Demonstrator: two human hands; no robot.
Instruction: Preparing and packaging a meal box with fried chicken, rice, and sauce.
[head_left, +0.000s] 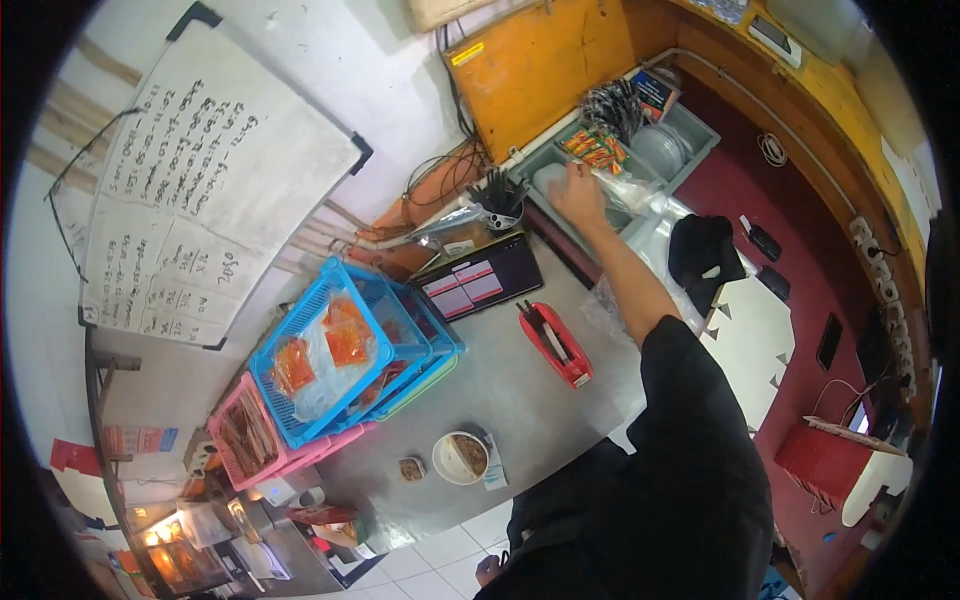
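My right arm, in a black sleeve, stretches to the far side of the table. At its end my right hand (578, 194) reaches into a grey divided tray (700, 143), its fingers bent closed at the edge of a translucent plastic lid (549, 178). Orange-and-green sachets (598, 152) lie just beyond the fingers. Low in the picture, beside my dark clothing, only a small part of my left hand (488, 569) shows; its fingers are mostly hidden. On the steel table stands a white bowl (460, 458) with brown and white food, and next to it a small clear cup (411, 468) of brown food.
A red stapler-like tool (556, 345) lies mid-table near a tablet (481, 277). Stacked blue baskets (262, 372) hold orange packets; a pink basket (228, 465) stands beside them. Clear plastic bags (660, 245) lie right of the arm. A whiteboard (215, 170) hangs on the wall.
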